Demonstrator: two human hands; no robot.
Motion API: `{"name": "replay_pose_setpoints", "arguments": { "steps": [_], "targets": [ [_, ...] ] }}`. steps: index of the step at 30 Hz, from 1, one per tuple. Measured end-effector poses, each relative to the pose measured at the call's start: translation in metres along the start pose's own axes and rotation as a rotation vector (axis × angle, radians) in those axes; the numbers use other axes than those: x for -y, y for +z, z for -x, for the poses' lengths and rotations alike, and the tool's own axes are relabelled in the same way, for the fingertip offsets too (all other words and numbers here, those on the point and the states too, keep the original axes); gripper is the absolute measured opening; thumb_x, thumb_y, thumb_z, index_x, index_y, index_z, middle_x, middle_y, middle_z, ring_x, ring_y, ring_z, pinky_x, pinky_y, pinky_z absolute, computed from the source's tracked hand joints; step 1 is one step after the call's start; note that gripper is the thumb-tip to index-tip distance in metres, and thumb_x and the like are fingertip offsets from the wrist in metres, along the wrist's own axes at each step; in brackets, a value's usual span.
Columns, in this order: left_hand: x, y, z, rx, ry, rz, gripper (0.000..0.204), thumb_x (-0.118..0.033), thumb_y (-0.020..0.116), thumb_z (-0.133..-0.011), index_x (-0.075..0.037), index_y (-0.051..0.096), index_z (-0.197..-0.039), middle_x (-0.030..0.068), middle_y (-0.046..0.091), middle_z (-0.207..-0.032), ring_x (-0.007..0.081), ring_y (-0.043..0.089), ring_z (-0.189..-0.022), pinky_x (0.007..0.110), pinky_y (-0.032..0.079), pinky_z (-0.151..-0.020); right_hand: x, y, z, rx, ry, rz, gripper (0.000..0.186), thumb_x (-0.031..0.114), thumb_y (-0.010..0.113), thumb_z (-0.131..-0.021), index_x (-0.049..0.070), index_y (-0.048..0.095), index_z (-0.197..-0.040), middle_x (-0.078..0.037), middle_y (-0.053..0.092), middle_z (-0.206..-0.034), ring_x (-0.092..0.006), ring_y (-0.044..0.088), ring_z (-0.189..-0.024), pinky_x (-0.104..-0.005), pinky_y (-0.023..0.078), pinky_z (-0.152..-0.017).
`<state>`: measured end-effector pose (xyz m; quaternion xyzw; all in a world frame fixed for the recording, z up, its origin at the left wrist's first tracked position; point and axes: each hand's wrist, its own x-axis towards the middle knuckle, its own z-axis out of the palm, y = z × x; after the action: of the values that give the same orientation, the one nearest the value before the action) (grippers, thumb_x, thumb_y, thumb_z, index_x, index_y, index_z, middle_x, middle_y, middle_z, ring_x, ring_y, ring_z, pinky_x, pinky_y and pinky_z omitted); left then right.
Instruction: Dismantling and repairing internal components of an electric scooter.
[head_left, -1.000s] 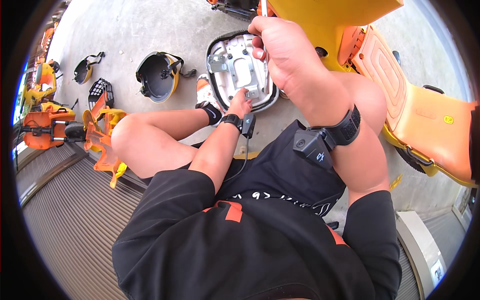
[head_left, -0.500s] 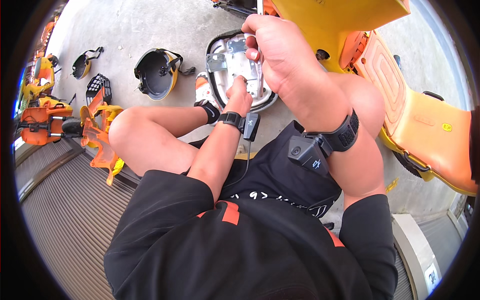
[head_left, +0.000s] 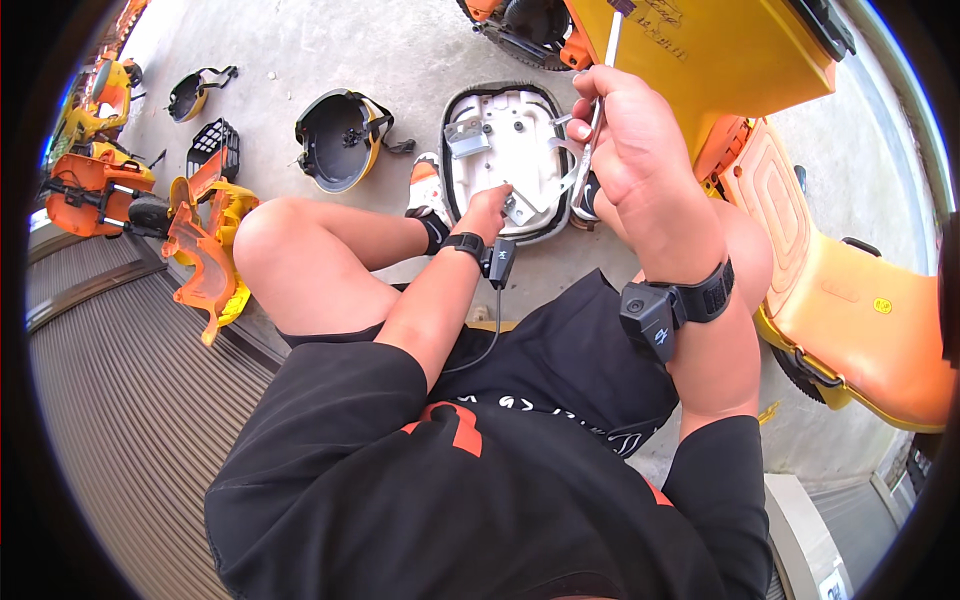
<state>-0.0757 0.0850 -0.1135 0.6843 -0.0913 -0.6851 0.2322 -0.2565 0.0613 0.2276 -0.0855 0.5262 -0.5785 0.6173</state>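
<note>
An upturned seat-like part point(head_left: 484, 105), white inside with a dark rim, lies on the floor between my feet. A bent metal bracket point(head_left: 468, 139) is at its left side, and a flat metal plate point(head_left: 521, 208) lies near its lower edge. My left hand point(head_left: 487, 212) is closed at that plate, fingertips pinched on its edge. To the right of the seat-like part my right hand point(head_left: 632, 145) is raised, its fingers wrapped round a long slim silver metal tool point(head_left: 611, 48). The tool stands almost upright. Its lower end is beside a pale strip at the seat part's right edge.
Two helmets point(head_left: 340, 183) point(head_left: 187, 99) lie upturned at the left. Orange and yellow vehicle parts point(head_left: 205, 230) crowd the far left. A yellow body panel point(head_left: 700, 55) overhangs at the upper right, with an orange vehicle seat point(head_left: 850, 285) below it. Ribbed decking point(head_left: 130, 400) is at the lower left.
My right hand with the metal tool has moved right, away from over the seat-like part, exposing more of its white inside. My left hand stays at its lower edge. The whole view has shifted.
</note>
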Motion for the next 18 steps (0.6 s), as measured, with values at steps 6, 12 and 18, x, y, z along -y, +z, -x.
{"name": "replay_pose_setpoints", "arguments": {
  "steps": [6, 12, 18],
  "targets": [
    [0.003, -0.024, -0.011, 0.109, -0.072, -0.047, 0.02, -0.021, 0.063, -0.101, -0.011, 0.06, -0.118, 0.0031, 0.066, -0.106, 0.0176, 0.064, -0.089, 0.037, 0.051, -0.076, 0.008, -0.004, 0.001, 0.009, -0.028, -0.016, 0.012, 0.0, 0.065, -0.086, -0.002, 0.055, -0.094, -0.008, 0.053, -0.078, -0.0171, 0.052, -0.071, -0.0308, 0.043, -0.055],
    [0.013, -0.028, -0.008, 0.249, -0.026, 0.211, 0.029, -0.016, 0.052, -0.107, -0.009, 0.046, -0.135, 0.0073, 0.06, -0.13, 0.0257, 0.063, -0.119, 0.048, 0.047, -0.111, 0.008, -0.01, -0.002, 0.037, 0.001, -0.029, 0.012, -0.001, 0.064, -0.086, -0.002, 0.054, -0.093, -0.009, 0.053, -0.078, -0.0173, 0.052, -0.071, -0.0297, 0.042, -0.053],
    [0.012, -0.034, -0.009, 0.263, 0.003, 0.241, 0.028, -0.015, 0.051, -0.107, -0.011, 0.047, -0.134, 0.0058, 0.06, -0.128, 0.0246, 0.063, -0.117, 0.046, 0.048, -0.108, 0.01, -0.008, 0.003, 0.008, -0.006, -0.068, 0.013, -0.001, 0.064, -0.086, -0.001, 0.054, -0.094, -0.009, 0.053, -0.08, -0.0173, 0.053, -0.071, -0.0297, 0.042, -0.053]
  ]
}}
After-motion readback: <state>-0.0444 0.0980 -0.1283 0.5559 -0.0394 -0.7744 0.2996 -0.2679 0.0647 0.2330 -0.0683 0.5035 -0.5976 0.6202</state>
